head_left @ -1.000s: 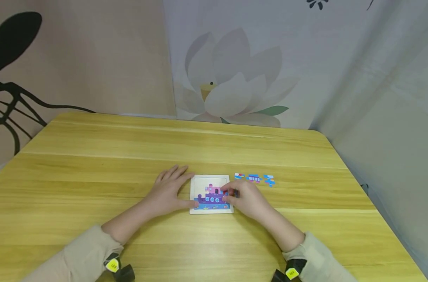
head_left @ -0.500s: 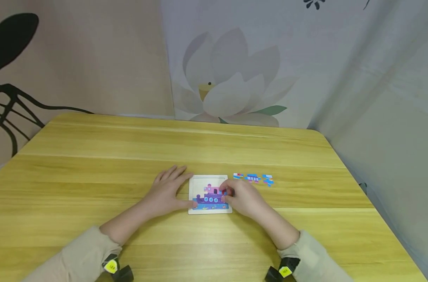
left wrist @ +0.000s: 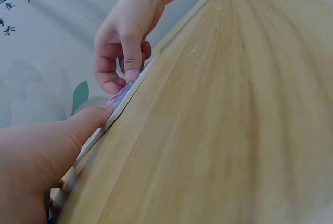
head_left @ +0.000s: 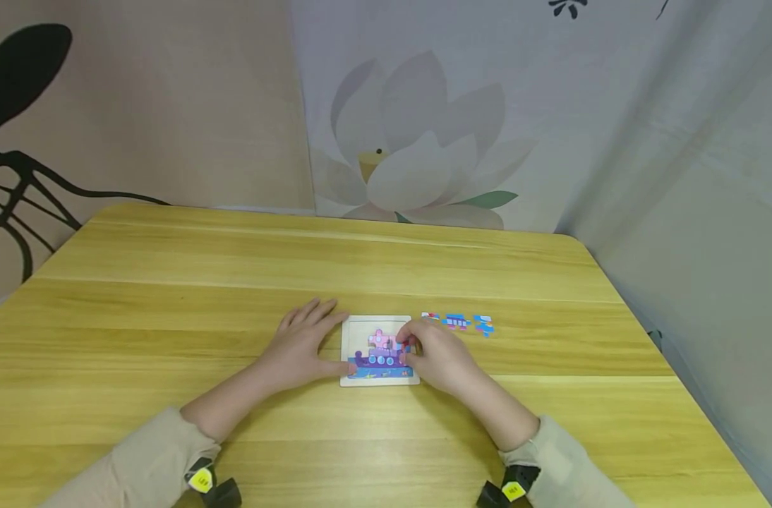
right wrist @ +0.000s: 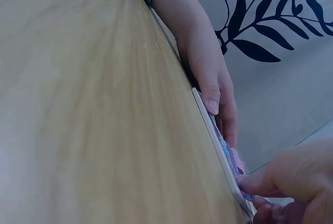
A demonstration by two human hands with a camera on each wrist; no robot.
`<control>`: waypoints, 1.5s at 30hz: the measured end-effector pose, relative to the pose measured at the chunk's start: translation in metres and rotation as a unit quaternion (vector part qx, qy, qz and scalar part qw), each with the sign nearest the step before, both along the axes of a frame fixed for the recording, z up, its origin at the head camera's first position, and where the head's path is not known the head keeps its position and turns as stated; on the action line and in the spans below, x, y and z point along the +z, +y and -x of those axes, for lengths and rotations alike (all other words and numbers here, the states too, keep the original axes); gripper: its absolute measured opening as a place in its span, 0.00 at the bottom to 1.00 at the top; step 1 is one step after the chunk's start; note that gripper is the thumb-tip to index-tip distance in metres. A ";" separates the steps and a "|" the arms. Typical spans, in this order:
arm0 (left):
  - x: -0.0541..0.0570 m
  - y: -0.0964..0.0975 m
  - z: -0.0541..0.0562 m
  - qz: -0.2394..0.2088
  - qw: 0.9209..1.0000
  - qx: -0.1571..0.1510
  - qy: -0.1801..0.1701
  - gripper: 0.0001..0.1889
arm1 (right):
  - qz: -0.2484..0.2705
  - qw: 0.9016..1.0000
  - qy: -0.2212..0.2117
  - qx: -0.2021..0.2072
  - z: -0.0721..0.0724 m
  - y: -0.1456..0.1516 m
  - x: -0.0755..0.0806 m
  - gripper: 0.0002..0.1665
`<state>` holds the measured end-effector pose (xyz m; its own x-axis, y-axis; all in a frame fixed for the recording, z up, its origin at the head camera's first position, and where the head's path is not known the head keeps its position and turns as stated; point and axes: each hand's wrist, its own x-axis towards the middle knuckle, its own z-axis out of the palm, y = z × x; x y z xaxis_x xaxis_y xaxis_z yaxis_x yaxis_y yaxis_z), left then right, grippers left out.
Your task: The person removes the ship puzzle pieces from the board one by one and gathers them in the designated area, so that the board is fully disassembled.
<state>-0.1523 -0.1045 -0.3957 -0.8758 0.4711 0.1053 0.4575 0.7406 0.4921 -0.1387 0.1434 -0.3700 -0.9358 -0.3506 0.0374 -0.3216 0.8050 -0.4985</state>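
Observation:
A white-framed jigsaw puzzle (head_left: 380,382) lies on the table, partly filled with a purple and pink boat over blue water. My left hand (head_left: 303,351) steadies its left side, fingers spread, the thumb on the lower left corner and the index fingertip by the upper left corner. On the right side, my right hand (head_left: 442,354) pinches a small puzzle piece between thumb and curled index finger, low over the picture. Those fingers hide most of that piece. Beside it, a pink puzzle piece (head_left: 381,339) sits slightly askew above the purple hull. In the left wrist view, both thumbs are at the frame.
Several loose puzzle pieces (head_left: 456,322) lie in a row right of the frame's upper corner. The wooden table (head_left: 233,247) reaches back to a curtain (head_left: 437,106) printed with a lotus. A wrist camera (head_left: 214,483) is strapped on each sleeve.
The pink piece has shifted slightly upward and tilted beside the right fingers. My right hand has edged a little left over the picture; my left hand stays at the frame.

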 end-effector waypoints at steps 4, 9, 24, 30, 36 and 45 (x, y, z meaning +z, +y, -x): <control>-0.001 0.000 0.000 -0.002 1.000 -0.001 -0.002 0.48 | -0.001 1.000 0.012 -0.001 -0.001 0.001 0.000 0.11; -0.001 0.001 0.000 -0.001 1.000 -0.001 -0.001 0.48 | 0.001 1.000 0.020 -0.004 -0.003 0.001 0.000 0.11; -0.003 0.001 0.000 -0.004 1.000 -0.002 0.005 0.48 | -0.004 1.000 0.021 -0.009 -0.003 0.001 -0.001 0.12; -0.003 0.001 0.001 0.003 1.000 0.003 0.006 0.49 | -0.014 1.000 0.016 -0.008 -0.003 0.001 -0.001 0.20; -0.002 0.001 0.001 0.002 1.000 0.002 0.003 0.48 | -0.028 0.999 0.029 0.009 -0.003 0.001 0.000 0.22; -0.002 0.000 0.001 0.001 1.000 0.003 0.006 0.48 | -0.065 0.997 0.038 0.020 -0.002 0.001 0.002 0.20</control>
<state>-0.1536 -0.1048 -0.3980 -0.8774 0.4657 0.1158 0.4590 0.7443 0.4852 -0.1367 0.1444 -0.3676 -0.9168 -0.3950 0.0597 -0.3884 0.8466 -0.3639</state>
